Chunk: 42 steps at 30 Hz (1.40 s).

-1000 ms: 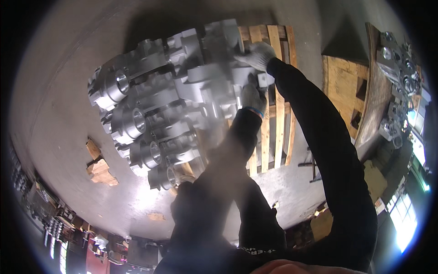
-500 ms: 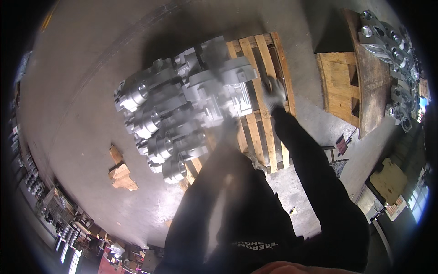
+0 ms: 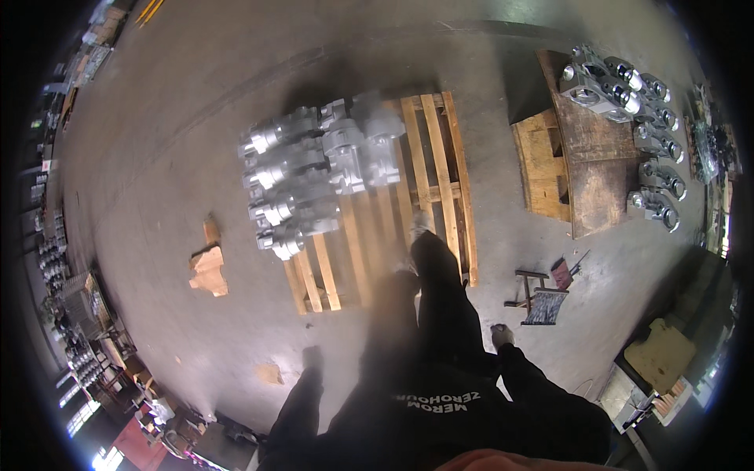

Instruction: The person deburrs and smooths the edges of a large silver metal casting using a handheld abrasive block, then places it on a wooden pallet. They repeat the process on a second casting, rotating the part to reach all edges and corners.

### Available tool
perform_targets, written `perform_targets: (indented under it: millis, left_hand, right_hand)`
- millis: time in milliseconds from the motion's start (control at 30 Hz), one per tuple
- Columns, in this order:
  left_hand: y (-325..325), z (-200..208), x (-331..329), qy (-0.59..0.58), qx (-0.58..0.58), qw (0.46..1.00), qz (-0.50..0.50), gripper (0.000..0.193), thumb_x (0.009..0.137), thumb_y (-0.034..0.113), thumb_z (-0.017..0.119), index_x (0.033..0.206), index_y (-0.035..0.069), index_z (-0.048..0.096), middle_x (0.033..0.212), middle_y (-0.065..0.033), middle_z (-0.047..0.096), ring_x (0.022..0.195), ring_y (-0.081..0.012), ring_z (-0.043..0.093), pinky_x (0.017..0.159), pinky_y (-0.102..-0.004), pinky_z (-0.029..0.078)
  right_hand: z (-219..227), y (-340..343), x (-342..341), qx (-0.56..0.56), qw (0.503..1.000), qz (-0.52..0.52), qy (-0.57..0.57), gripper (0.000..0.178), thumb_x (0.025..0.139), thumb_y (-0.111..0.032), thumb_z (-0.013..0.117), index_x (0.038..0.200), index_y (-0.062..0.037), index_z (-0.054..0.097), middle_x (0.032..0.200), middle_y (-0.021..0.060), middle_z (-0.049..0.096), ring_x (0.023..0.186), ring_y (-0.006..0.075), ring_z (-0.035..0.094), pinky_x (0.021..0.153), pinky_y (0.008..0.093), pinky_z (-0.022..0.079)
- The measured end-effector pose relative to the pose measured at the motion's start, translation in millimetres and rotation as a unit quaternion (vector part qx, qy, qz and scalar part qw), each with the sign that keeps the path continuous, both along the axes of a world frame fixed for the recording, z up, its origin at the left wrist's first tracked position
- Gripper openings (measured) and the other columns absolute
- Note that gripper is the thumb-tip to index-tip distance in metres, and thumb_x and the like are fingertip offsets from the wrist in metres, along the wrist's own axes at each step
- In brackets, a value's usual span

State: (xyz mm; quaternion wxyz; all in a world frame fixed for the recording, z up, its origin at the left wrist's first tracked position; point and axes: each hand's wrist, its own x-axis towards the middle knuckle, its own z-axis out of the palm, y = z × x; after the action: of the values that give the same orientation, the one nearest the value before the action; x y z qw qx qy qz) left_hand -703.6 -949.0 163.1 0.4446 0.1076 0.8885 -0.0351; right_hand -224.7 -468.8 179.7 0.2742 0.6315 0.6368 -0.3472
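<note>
My left hand hangs at my left side over the floor, pale and smeared, so its fingers cannot be made out. Out to my right, my right hand is in a light glove, its fingers curled in with nothing visible in them. Both hands are apart from the wooden pallet ahead of me. Grey metal castings with round bored ends lie in rows on its left and far part. Another cluster of castings stands beside them at the far middle. My shoe is over the pallet's slats.
At the right, a worn wooden board on a wooden crate carries more castings. A small folding chair stands near my right hand. Torn cardboard lies on the floor at left; shelving and stacked parts line the edges.
Both hands have drawn back from the pallet and castings, down to my sides. The view has risen and pulled back, so the pallet looks smaller and more floor shows.
</note>
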Motion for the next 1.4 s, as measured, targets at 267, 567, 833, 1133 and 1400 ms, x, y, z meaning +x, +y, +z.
perform_targets:
  millis: [267,567,833,1133,1400]
  left_hand:
    - [134,-68,96,-0.063,0.412,0.877,0.240,0.014,0.097,0.015,0.061,0.089,0.005,0.058,0.077,-0.0016,0.059,0.070,-0.0142,0.056,0.063,-0.0324,0.046]
    - [297,-71,92,0.119,0.142,0.951,-0.249,0.023,0.096,0.021,0.060,0.109,0.005,0.071,0.088,-0.0054,0.071,0.077,-0.0231,0.070,0.065,-0.0399,0.056]
    - [378,-106,255,0.268,0.137,0.914,-0.274,0.025,0.094,0.028,0.062,0.080,0.009,0.071,0.065,-0.0096,0.066,0.063,-0.0267,0.069,0.055,-0.0410,0.053]
    - [597,-55,361,0.184,0.405,0.866,-0.229,0.016,0.100,0.022,0.064,0.104,0.006,0.064,0.080,-0.0063,0.065,0.072,-0.0192,0.063,0.071,-0.0332,0.053]
    - [756,-69,367,-0.094,0.346,0.930,0.076,0.019,0.099,0.024,0.059,0.098,0.005,0.060,0.084,-0.0023,0.062,0.071,-0.0179,0.056,0.066,-0.0352,0.049]
  right_hand:
    - [29,80,104,0.093,0.992,-0.084,0.027,0.047,0.085,-0.050,0.066,0.111,-0.0107,0.075,0.107,0.0199,0.075,0.103,0.0383,0.071,0.086,0.0488,0.056]
    - [-82,192,234,0.135,0.965,0.218,-0.048,0.035,0.093,-0.026,0.058,0.121,-0.0091,0.070,0.096,0.0150,0.075,0.087,0.0308,0.072,0.074,0.0492,0.057]
    - [-125,306,407,0.203,0.965,-0.152,0.065,0.032,0.084,-0.040,0.068,0.101,-0.0151,0.077,0.100,0.0194,0.075,0.095,0.0394,0.072,0.080,0.0507,0.055]
    - [-127,310,534,0.169,0.827,-0.517,0.140,0.026,0.096,-0.021,0.065,0.108,0.0002,0.072,0.087,0.0079,0.072,0.071,0.0155,0.066,0.063,0.0298,0.053]
    - [-107,311,518,0.161,0.856,-0.481,0.099,0.045,0.091,-0.042,0.063,0.116,-0.0069,0.075,0.107,0.0164,0.076,0.105,0.0294,0.072,0.093,0.0404,0.054]
